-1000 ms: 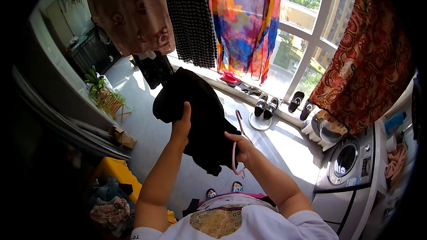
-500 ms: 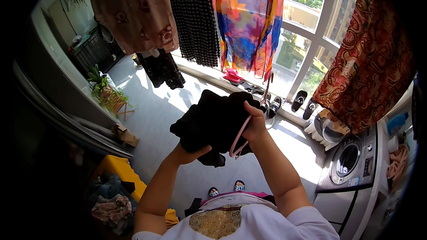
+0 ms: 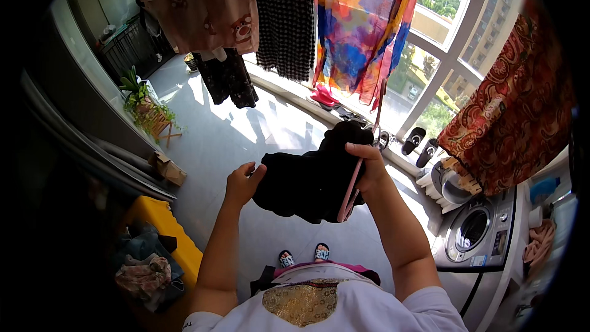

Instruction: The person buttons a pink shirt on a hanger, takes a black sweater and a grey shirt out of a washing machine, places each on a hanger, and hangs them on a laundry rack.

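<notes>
A bunched black garment point(image 3: 307, 181) hangs in front of me at chest height. My right hand point(image 3: 370, 171) is closed around its right side, with the thumb on top, gripping a pink clothes hanger point(image 3: 350, 193) together with the cloth. The hanger's hook rises above that hand; part of its frame is hidden by the garment. At the left edge of the cloth, my left hand point(image 3: 243, 183) has thumb and forefinger apart and does not appear to grip it; its other fingers are partly hidden.
Clothes hang overhead, including a colourful scarf point(image 3: 362, 24) and a red patterned cloth point(image 3: 510, 104). A washing machine point(image 3: 473, 230) stands at right, and shoes line the window ledge. A yellow container point(image 3: 163, 227) with clothes beside it is at lower left; a potted plant point(image 3: 144, 107) stands farther back.
My left hand has come off the garment's lower left side and moved up and left to its edge. The garment and hanger, in my right hand, have shifted right.
</notes>
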Demonstrator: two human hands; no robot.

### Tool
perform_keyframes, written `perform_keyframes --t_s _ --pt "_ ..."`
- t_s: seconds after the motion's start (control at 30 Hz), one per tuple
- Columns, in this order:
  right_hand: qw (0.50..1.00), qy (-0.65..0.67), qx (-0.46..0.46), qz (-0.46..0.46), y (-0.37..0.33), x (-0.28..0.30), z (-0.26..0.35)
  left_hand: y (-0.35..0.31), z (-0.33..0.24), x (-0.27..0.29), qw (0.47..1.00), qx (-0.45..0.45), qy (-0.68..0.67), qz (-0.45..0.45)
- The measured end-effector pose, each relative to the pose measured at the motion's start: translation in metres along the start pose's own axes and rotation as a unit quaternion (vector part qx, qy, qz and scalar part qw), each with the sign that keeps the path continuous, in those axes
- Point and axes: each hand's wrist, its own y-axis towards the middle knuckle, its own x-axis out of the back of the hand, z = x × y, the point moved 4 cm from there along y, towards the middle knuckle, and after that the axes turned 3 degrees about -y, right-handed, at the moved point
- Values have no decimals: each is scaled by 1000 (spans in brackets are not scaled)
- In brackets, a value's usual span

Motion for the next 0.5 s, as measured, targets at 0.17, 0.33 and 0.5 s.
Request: perform_keyframes --t_s 0.17,0.33,0.5 --pt "1000 -16 -4 -3 6 6 1 10 -29 -39 987 2 82 140" --pt "999 -28 -5 -20 9 21 7 12 -43 -34 980 -25 -189 61" --pt "997 -16 -71 -35 8 13 -7 -16 -80 -68 629 217 -673 322"
